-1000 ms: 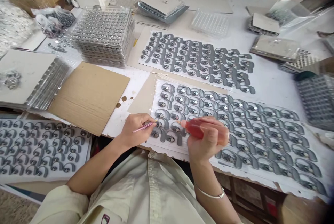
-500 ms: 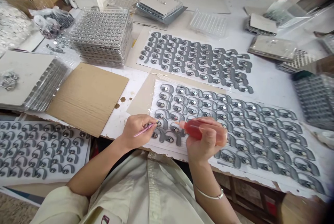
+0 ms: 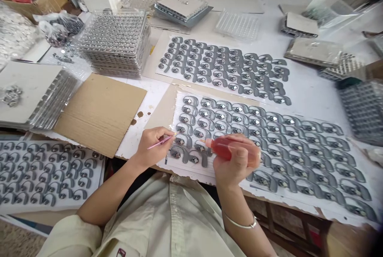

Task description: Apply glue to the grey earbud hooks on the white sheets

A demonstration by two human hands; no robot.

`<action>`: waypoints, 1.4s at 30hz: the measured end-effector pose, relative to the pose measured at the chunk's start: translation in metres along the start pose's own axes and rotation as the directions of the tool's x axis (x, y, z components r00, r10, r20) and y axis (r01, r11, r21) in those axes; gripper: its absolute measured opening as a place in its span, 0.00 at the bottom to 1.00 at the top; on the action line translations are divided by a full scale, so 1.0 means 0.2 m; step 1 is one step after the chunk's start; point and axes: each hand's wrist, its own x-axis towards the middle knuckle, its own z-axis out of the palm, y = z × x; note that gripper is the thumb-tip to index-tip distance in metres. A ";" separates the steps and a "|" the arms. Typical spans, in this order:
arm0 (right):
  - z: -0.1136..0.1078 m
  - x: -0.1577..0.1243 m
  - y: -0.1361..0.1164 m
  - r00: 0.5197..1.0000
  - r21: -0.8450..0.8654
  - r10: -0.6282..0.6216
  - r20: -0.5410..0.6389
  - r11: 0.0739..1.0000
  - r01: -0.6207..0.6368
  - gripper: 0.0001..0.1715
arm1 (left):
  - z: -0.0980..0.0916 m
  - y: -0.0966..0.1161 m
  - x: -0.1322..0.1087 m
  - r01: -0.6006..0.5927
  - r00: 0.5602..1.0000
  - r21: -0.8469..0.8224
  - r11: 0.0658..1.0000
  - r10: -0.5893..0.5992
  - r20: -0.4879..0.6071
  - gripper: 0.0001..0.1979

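Observation:
Pinched in my left hand [image 3: 155,145] is a thin pink stick [image 3: 158,143], its pale tip close to the leftmost grey pieces. My right hand [image 3: 231,165] is wrapped round a squeeze bottle [image 3: 233,151] with red-orange contents. The bottle lies tilted, its narrow nozzle aimed left over the pieces near the front left corner. Beneath both hands spreads a white sheet [image 3: 206,173] with rows of grey curved pieces [image 3: 182,141], each bearing a shiny faceted stone. My right hand and the bottle hide some pieces in the middle.
Farther back lies a second sheet of similar grey pieces [image 3: 220,65]. A brown cardboard square [image 3: 101,109] is at left, beside stacked clear trays of stones [image 3: 113,45]. More grey pieces [image 3: 44,173] lie lower left. Packs and trays [image 3: 314,53] stand at right.
My left hand has shifted slightly left and up with the pink stick, drawing its tip a little away from the pieces. My right hand and the bottle have stayed almost still.

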 end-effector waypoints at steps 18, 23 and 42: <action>0.06 0.01 -0.08 0.949 -0.149 -0.172 0.263 0.965 0.216 0.15 | -0.01 0.00 -0.12 -0.401 0.913 0.088 0.912 0.391 0.114 0.07; 0.07 -0.02 -0.06 0.899 -0.204 -0.221 0.379 0.927 0.314 0.12 | 0.00 0.01 -0.13 -0.485 0.874 0.219 0.846 0.469 0.125 0.06; 0.08 -0.04 -0.02 0.852 -0.275 -0.215 0.477 0.884 0.377 0.11 | 0.02 0.03 -0.14 -0.458 0.889 0.247 0.854 0.441 0.123 0.07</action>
